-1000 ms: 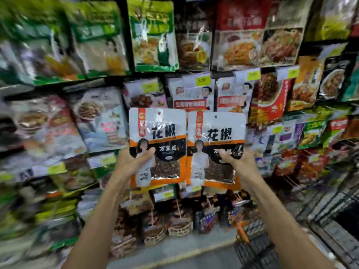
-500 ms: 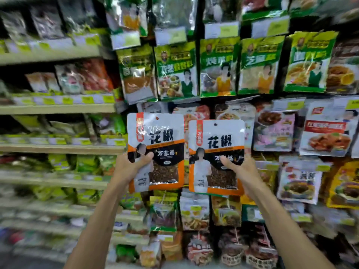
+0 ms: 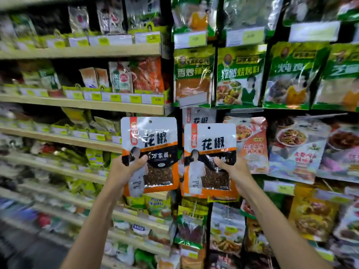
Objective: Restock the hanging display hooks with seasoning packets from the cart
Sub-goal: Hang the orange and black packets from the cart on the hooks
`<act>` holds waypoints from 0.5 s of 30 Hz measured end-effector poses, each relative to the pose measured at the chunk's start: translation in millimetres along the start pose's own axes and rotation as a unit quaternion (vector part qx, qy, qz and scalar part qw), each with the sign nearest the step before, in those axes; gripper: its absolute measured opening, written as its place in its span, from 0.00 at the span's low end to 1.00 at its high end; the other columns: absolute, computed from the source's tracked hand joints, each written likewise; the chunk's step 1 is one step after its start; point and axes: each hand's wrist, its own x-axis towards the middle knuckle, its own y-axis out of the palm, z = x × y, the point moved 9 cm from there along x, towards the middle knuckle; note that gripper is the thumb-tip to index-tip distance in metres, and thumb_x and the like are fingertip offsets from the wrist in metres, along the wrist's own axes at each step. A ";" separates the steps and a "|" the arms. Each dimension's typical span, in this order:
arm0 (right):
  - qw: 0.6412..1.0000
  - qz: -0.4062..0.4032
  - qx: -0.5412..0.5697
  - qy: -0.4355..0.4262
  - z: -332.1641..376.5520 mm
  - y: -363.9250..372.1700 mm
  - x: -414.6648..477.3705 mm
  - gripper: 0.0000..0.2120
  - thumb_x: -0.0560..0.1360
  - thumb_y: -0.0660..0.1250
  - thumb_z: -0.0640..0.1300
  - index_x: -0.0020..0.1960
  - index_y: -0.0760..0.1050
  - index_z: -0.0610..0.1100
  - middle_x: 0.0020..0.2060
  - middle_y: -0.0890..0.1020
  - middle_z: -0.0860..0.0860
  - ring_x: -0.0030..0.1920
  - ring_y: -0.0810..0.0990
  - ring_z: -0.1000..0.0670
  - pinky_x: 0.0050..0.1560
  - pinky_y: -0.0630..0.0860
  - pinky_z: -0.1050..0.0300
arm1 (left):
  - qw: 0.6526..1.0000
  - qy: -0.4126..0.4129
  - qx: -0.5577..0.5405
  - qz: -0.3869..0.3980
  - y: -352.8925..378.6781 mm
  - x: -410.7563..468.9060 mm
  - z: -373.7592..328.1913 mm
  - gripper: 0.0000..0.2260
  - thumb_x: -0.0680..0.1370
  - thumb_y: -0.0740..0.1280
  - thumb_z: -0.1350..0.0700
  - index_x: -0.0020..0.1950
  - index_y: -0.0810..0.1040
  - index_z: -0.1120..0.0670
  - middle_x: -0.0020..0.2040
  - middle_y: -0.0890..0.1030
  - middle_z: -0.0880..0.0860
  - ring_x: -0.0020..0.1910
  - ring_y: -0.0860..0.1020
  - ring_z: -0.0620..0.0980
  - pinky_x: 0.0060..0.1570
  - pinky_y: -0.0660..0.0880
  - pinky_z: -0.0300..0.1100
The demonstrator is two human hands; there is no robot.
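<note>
Left hand (image 3: 124, 171) pinches the left packet (image 3: 153, 148), right hand (image 3: 231, 171) the right packet (image 3: 209, 152), both low down, so floppy tops could miss the hook holding the matching packet (image 3: 200, 118) at the right one's twelve o'clock.

Both bare arms reach up and forward, side by side. The left forearm (image 3: 97, 226) rises from the near lower left and leans rightward to its wrist. The right forearm (image 3: 274, 226) rises from the near lower right and leans leftward. The left hand (image 3: 124, 171) grips a packet (image 3: 155, 140) at its lower left edge, thumb laid across the front, the other fingers hidden behind. The right hand (image 3: 236, 172) holds a second packet (image 3: 209, 144) at its lower right edge, thumb pressed on the front. The hands are about level and apart.
</note>
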 end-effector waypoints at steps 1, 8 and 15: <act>1.000 0.007 0.007 -0.005 -0.6 7.2 9.2 0.20 0.67 0.74 0.53 0.57 0.78 0.49 0.52 0.83 0.52 0.57 0.80 0.47 0.61 0.73 0.43 | 1.000 0.003 0.000 -0.015 -2.1 7.8 0.2 0.20 0.65 0.73 0.45 0.39 0.71 0.59 0.31 0.73 0.55 0.34 0.74 0.51 0.36 0.73 0.47; 1.000 0.015 0.016 -0.015 -10.4 35.0 85.3 0.18 0.71 0.74 0.50 0.58 0.79 0.45 0.53 0.84 0.50 0.57 0.80 0.47 0.63 0.74 0.41 | 1.000 0.007 0.017 -0.023 0.0 66.8 12.7 0.19 0.67 0.74 0.47 0.41 0.72 0.60 0.35 0.76 0.51 0.38 0.75 0.50 0.37 0.72 0.44; 0.999 0.007 0.032 -0.007 -24.3 50.4 134.3 0.28 0.72 0.74 0.49 0.68 0.71 0.42 0.64 0.77 0.47 0.67 0.73 0.45 0.68 0.68 0.45 | 1.000 0.018 0.012 0.003 6.1 104.6 32.7 0.20 0.68 0.74 0.47 0.36 0.64 0.55 0.30 0.64 0.49 0.30 0.66 0.47 0.35 0.64 0.45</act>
